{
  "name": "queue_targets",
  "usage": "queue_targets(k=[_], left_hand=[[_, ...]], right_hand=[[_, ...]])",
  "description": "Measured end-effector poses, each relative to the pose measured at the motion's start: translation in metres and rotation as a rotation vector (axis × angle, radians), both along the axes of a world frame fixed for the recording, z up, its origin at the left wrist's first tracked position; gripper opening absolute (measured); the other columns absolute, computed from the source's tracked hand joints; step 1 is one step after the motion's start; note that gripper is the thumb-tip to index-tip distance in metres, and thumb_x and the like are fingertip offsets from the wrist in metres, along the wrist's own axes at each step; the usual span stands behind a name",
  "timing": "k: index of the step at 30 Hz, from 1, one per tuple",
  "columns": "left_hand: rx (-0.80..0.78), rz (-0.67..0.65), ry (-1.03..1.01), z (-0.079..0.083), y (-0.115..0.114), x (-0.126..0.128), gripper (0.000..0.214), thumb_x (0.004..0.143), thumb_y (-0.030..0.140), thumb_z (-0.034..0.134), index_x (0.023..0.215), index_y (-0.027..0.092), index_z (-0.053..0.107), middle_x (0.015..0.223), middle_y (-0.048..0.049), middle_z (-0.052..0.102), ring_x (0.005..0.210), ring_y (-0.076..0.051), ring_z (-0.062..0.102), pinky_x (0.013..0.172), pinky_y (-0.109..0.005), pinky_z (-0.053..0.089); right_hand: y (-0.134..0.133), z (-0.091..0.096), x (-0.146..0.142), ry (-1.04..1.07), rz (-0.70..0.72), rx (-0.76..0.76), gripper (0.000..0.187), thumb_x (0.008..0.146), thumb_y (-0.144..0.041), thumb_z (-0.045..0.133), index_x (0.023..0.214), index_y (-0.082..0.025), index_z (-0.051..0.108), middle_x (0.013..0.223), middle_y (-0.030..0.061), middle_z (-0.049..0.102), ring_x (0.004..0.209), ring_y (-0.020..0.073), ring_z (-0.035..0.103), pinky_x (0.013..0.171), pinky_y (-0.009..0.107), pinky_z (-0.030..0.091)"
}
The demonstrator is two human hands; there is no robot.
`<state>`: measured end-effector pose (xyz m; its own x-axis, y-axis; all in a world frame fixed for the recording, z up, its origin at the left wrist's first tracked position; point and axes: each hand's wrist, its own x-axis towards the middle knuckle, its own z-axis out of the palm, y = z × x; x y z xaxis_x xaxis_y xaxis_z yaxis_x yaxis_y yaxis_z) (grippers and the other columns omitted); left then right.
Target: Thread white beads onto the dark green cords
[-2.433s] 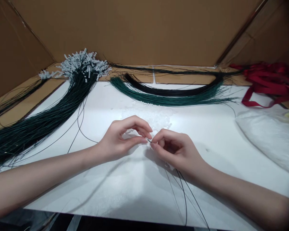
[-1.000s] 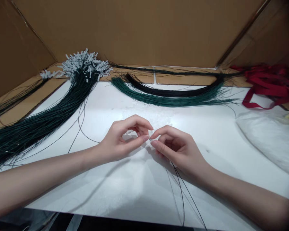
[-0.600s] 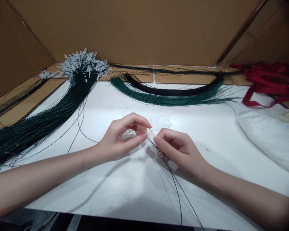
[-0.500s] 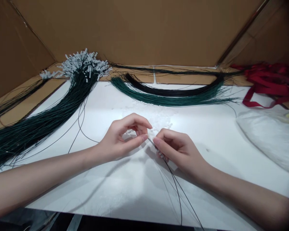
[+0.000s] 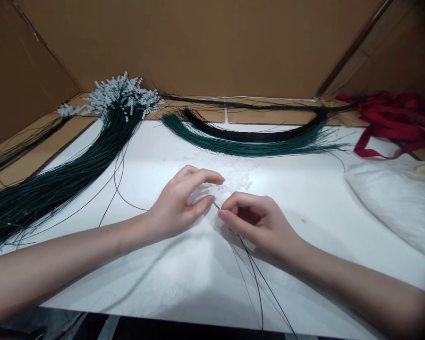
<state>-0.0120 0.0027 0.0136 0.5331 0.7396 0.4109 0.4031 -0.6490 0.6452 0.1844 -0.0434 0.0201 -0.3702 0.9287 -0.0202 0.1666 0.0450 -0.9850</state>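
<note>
My right hand (image 5: pixel 257 222) pinches a thin dark wire (image 5: pixel 255 278) near its tip; the wire runs back toward the near table edge. My left hand (image 5: pixel 180 205) rests on the white sheet (image 5: pixel 184 278) with curled fingers reaching over a scatter of small white beads (image 5: pixel 233 177). Its thumb and forefinger stand slightly apart beside the wire's tip. Whether a bead sits between them is too small to see.
A big bundle of green wires (image 5: pixel 60 179) with white bead tips lies at the left. A curved bundle of green and black wires (image 5: pixel 255 139) lies behind. Red ribbons (image 5: pixel 393 125) and a clear plastic bag (image 5: pixel 393 198) are at the right. Cardboard walls enclose the table.
My left fingers have loosened from a pinch and stretched toward the beads. My right hand has drawn the wire a little left and nearer, its tip now by my left thumb.
</note>
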Motion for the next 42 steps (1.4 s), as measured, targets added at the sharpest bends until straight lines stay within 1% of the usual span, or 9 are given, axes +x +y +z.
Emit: queue_targets(k=[3,7,12,18,26,32,34,39,42], left_hand=[[0.02,-0.039,0.074,0.0003,-0.0002,0.0003,0.036,0.085,0.006,0.059,0.116,0.022,0.062,0.113,-0.0041,0.069,0.106,-0.022,0.057,0.09,-0.036,0.046],[0.04,-0.031,0.093,-0.0012,-0.0012,0.0011,0.035,0.082,0.003,0.059,0.112,0.021,0.062,0.105,-0.0016,0.071,0.101,-0.021,0.058,0.09,-0.036,0.044],[0.039,0.02,0.13,0.0001,-0.003,0.0024,0.031,0.084,0.004,0.06,0.11,0.022,0.061,0.102,0.0015,0.071,0.1,-0.018,0.057,0.091,-0.034,0.041],[0.065,0.155,0.185,0.0024,-0.0053,0.0014,0.028,0.081,0.008,0.063,0.105,0.024,0.062,0.096,0.003,0.07,0.096,-0.019,0.055,0.086,-0.036,0.035],[0.041,0.165,0.202,0.0005,-0.0039,0.0021,0.023,0.084,0.009,0.064,0.101,0.025,0.063,0.084,0.0056,0.069,0.09,-0.018,0.054,0.083,-0.035,0.032],[0.047,0.172,0.172,0.0011,-0.0048,0.0015,0.022,0.085,0.008,0.062,0.099,0.024,0.063,0.085,0.0056,0.068,0.09,-0.017,0.055,0.084,-0.035,0.032],[0.05,0.181,0.135,0.0025,-0.005,0.0005,0.027,0.082,0.003,0.058,0.1,0.023,0.063,0.089,0.0051,0.067,0.089,-0.016,0.054,0.083,-0.034,0.032],[0.029,0.175,0.091,0.0058,-0.0061,-0.0024,0.041,0.065,-0.006,0.05,0.096,0.02,0.06,0.09,0.0047,0.066,0.087,-0.016,0.053,0.083,-0.034,0.033],[0.042,0.189,0.117,0.0056,-0.0078,-0.0022,0.039,0.068,-0.005,0.052,0.095,0.021,0.06,0.089,0.0055,0.066,0.088,-0.016,0.053,0.083,-0.035,0.032]], right_hand=[[0.0001,0.0003,0.0001,0.005,0.0,0.0,0.021,0.091,-0.029,0.06,0.074,-0.016,0.059,0.059,-0.003,0.05,0.053,0.0095,0.043,0.05,0.024,0.033],[0.0,-0.0001,-0.0006,0.016,0.003,0.005,0.021,0.091,-0.028,0.061,0.075,-0.016,0.059,0.06,-0.0026,0.051,0.054,0.0095,0.044,0.05,0.024,0.033],[0.0,-0.0018,-0.0007,0.036,0.009,0.018,0.02,0.091,-0.028,0.061,0.075,-0.015,0.059,0.059,-0.0028,0.05,0.053,0.0093,0.044,0.05,0.023,0.034],[0.0002,-0.0025,0.0005,0.028,0.008,0.013,0.02,0.091,-0.027,0.061,0.075,-0.015,0.059,0.059,-0.0029,0.05,0.053,0.0094,0.044,0.05,0.024,0.034],[-0.0008,-0.0028,-0.0001,0.024,0.01,0.012,0.02,0.091,-0.028,0.061,0.076,-0.015,0.06,0.06,-0.0024,0.052,0.054,0.0097,0.045,0.05,0.024,0.035],[-0.0011,-0.0026,-0.0001,0.03,0.003,0.019,0.019,0.091,-0.027,0.061,0.076,-0.015,0.06,0.06,-0.0028,0.051,0.053,0.009,0.044,0.05,0.023,0.034],[-0.0011,-0.0026,0.0001,0.033,0.003,0.013,0.02,0.091,-0.027,0.061,0.075,-0.015,0.06,0.06,-0.0026,0.051,0.053,0.009,0.044,0.05,0.023,0.034],[-0.0013,-0.0013,0.0006,0.025,-0.004,-0.007,0.02,0.091,-0.028,0.061,0.075,-0.015,0.06,0.061,-0.0016,0.053,0.054,0.0097,0.046,0.05,0.024,0.035],[-0.0013,-0.0006,0.0013,0.024,-0.001,-0.01,0.02,0.091,-0.028,0.061,0.075,-0.015,0.06,0.061,-0.0016,0.053,0.054,0.0098,0.046,0.05,0.024,0.036]])
